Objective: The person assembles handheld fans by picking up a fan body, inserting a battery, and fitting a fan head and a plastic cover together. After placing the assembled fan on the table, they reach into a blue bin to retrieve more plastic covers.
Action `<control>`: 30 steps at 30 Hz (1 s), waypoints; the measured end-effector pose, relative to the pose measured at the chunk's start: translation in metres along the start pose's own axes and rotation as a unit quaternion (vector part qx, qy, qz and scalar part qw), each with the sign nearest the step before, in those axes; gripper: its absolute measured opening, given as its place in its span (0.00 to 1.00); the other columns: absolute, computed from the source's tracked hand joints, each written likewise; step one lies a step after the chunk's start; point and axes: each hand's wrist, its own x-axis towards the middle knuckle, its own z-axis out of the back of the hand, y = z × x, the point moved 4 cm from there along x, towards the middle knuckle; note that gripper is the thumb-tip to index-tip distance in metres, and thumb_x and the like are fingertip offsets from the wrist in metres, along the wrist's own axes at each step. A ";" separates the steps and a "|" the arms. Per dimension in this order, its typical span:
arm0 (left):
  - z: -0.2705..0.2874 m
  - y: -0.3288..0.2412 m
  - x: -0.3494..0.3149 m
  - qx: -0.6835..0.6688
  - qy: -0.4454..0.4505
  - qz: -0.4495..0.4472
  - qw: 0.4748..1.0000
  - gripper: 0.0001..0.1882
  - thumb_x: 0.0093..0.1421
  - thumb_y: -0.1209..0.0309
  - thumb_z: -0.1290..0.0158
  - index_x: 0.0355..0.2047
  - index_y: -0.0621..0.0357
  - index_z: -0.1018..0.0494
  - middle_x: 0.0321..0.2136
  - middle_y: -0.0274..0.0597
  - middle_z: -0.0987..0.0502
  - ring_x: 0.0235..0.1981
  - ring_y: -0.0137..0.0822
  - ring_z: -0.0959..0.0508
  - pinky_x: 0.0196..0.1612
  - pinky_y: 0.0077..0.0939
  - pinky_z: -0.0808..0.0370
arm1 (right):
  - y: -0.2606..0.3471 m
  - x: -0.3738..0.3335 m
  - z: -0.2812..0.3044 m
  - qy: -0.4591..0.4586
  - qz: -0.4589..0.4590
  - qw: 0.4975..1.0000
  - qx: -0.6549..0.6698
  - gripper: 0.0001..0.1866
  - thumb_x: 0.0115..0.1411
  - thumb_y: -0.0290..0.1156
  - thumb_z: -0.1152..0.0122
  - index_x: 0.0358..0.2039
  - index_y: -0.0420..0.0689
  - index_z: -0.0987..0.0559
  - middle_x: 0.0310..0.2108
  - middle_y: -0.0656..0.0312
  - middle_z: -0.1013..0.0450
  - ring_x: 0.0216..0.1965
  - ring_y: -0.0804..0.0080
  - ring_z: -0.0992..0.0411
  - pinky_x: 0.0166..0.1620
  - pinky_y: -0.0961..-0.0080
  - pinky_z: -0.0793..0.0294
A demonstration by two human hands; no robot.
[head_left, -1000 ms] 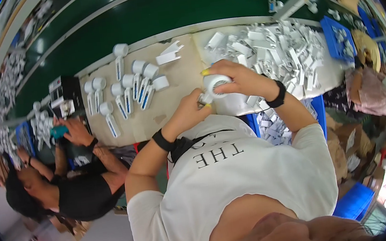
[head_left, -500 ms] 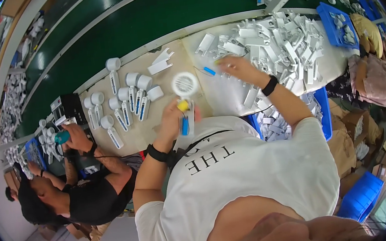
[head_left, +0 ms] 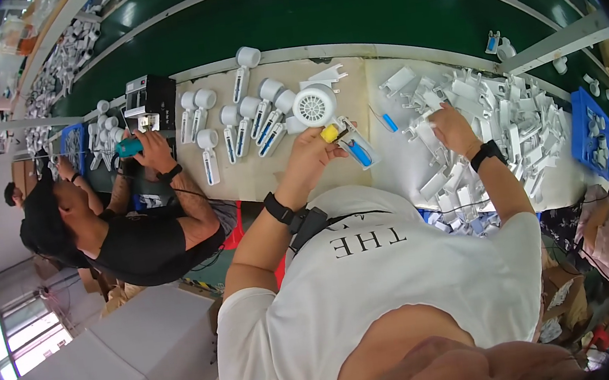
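My left hand (head_left: 307, 163) is closed on a white handheld fan (head_left: 315, 107), its round grille facing up. The fan's handle is open and slants to the near right. A blue battery (head_left: 359, 154) lies in it, with a yellow part (head_left: 330, 134) near the fan head and dark wire beside it. My right hand (head_left: 455, 131) is at the left side of a heap of white plastic handle shells (head_left: 491, 112), fingers bent among them; whether it grips one is unclear. A loose blue battery (head_left: 389, 122) with a thin wire lies between my hands.
Several assembled white fans (head_left: 242, 133) lie left of my left hand. A co-worker (head_left: 152, 237) at the left holds a teal tool (head_left: 128, 148) near a black box (head_left: 149, 102). A blue crate (head_left: 592, 131) stands far right. Beyond the table runs a green conveyor belt (head_left: 300, 18).
My view has swung, so the table sits further right. The fan in my left hand has moved away from my body and its handle has tilted. My right hand has moved toward the heap.
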 end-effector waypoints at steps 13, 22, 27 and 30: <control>0.003 0.015 -0.001 -0.045 -0.087 -0.096 0.990 0.16 0.60 0.68 0.59 0.45 0.64 0.36 0.44 0.45 0.30 0.40 0.34 0.27 0.41 0.27 0.29 | 0.184 0.065 0.077 -0.048 -0.112 0.961 0.250 0.31 0.41 0.32 0.35 0.48 0.45 0.33 0.38 0.55 0.32 0.37 0.60 0.32 0.39 0.70 0.31; 0.005 0.018 -0.015 -0.084 -0.085 -0.155 0.981 0.15 0.60 0.69 0.57 0.43 0.67 0.35 0.41 0.44 0.29 0.40 0.32 0.27 0.43 0.26 0.30 | 0.200 0.080 0.091 -0.229 -0.075 0.949 0.202 0.30 0.43 0.29 0.37 0.50 0.45 0.34 0.51 0.56 0.37 0.53 0.55 0.40 0.52 0.68 0.37; -0.006 0.008 -0.021 -0.099 -0.075 -0.175 0.977 0.15 0.59 0.70 0.55 0.44 0.66 0.34 0.42 0.41 0.29 0.41 0.30 0.28 0.44 0.25 0.31 | 0.204 0.079 0.096 -0.236 -0.063 0.956 0.165 0.31 0.43 0.28 0.37 0.50 0.44 0.35 0.51 0.56 0.37 0.52 0.57 0.39 0.55 0.61 0.42; -0.011 0.007 -0.024 -0.103 -0.040 -0.169 0.979 0.15 0.59 0.71 0.54 0.45 0.64 0.35 0.42 0.40 0.29 0.41 0.30 0.28 0.44 0.24 0.31 | 0.206 0.080 0.095 -0.246 -0.059 0.954 0.161 0.31 0.42 0.29 0.37 0.50 0.44 0.35 0.51 0.56 0.37 0.51 0.57 0.38 0.55 0.60 0.43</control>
